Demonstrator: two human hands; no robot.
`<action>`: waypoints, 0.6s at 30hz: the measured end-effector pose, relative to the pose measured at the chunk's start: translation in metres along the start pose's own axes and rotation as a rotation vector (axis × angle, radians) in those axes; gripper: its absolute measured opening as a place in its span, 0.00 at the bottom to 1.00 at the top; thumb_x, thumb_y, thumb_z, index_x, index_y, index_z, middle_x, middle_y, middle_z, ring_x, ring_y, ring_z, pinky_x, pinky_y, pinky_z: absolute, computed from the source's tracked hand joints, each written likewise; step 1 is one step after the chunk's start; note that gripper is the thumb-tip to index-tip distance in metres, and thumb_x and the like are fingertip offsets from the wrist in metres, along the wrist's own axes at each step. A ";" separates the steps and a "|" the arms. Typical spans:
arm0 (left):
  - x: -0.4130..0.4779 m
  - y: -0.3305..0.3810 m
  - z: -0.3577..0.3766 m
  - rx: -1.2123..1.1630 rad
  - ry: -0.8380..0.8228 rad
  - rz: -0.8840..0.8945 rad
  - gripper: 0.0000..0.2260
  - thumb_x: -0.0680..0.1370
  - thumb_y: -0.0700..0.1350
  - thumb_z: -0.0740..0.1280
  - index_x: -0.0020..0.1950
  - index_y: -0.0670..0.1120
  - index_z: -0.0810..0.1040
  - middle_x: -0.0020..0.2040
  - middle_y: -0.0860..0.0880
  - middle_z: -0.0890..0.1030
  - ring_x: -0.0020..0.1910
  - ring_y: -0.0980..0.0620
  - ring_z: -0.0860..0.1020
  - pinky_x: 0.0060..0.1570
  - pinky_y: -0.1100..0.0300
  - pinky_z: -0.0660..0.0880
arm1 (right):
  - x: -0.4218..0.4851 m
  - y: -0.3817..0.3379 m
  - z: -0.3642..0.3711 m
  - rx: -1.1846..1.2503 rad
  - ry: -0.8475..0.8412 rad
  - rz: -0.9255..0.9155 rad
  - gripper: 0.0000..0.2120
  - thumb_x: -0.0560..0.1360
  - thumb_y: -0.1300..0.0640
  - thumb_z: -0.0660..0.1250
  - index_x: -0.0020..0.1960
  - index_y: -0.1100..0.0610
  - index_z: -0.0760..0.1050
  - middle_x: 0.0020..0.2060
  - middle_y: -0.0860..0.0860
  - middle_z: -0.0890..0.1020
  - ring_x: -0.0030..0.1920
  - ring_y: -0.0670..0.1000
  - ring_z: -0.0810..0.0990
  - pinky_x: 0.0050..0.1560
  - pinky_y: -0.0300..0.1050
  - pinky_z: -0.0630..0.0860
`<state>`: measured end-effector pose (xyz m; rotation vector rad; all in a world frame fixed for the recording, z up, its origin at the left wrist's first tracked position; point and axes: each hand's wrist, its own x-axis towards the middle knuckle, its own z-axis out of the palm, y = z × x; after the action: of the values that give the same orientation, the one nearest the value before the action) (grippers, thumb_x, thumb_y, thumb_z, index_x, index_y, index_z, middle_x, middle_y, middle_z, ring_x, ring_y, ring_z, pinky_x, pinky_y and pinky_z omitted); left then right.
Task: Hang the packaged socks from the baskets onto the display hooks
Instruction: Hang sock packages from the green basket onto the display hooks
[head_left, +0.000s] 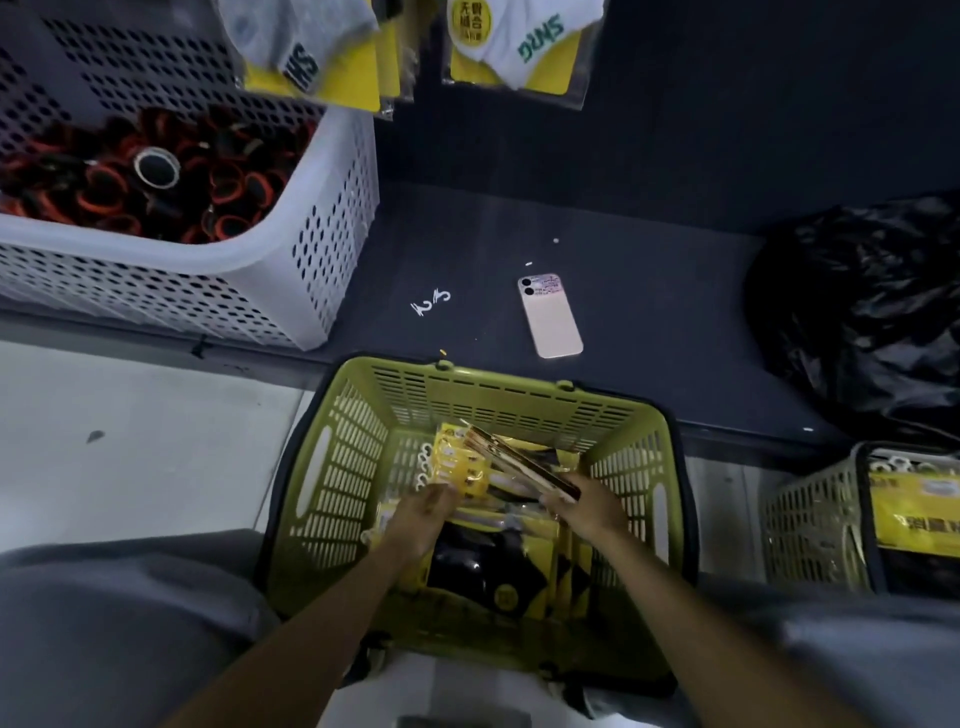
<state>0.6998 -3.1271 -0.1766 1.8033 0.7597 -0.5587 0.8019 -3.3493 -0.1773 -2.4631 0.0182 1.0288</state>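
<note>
Right hand (587, 506) grips glossy yellow-edged sock packs (519, 462).

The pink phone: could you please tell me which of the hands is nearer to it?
Right. The right hand lies nearly straight below the pink phone in view; the left hand lies farther left.

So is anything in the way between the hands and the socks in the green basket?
Nothing visible. The left hand holds yellow sock packs and the right hand holds another stack, both inside the green basket.
</note>
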 end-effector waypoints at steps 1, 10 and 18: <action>0.001 0.000 0.000 0.006 0.001 -0.012 0.20 0.81 0.56 0.57 0.66 0.47 0.74 0.64 0.45 0.76 0.64 0.46 0.72 0.55 0.62 0.64 | 0.001 0.000 0.000 -0.001 0.022 -0.014 0.30 0.75 0.41 0.66 0.71 0.56 0.68 0.67 0.56 0.74 0.66 0.56 0.73 0.61 0.46 0.71; -0.017 0.035 -0.003 -0.326 0.043 -0.007 0.16 0.78 0.57 0.60 0.58 0.48 0.73 0.55 0.47 0.78 0.54 0.52 0.76 0.47 0.61 0.71 | -0.018 -0.063 -0.050 -0.114 -0.113 -0.331 0.15 0.74 0.43 0.67 0.35 0.52 0.75 0.31 0.48 0.75 0.37 0.50 0.74 0.35 0.45 0.61; -0.050 0.110 -0.042 -0.862 -0.114 0.129 0.22 0.73 0.60 0.64 0.62 0.48 0.77 0.57 0.47 0.83 0.54 0.49 0.82 0.47 0.55 0.76 | -0.079 -0.105 -0.082 0.442 -0.275 -0.394 0.09 0.75 0.43 0.66 0.39 0.42 0.82 0.35 0.41 0.80 0.38 0.42 0.78 0.45 0.40 0.72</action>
<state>0.7455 -3.1265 -0.0571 1.0001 0.6570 -0.1872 0.8196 -3.3032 -0.0301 -1.8207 -0.2855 1.0429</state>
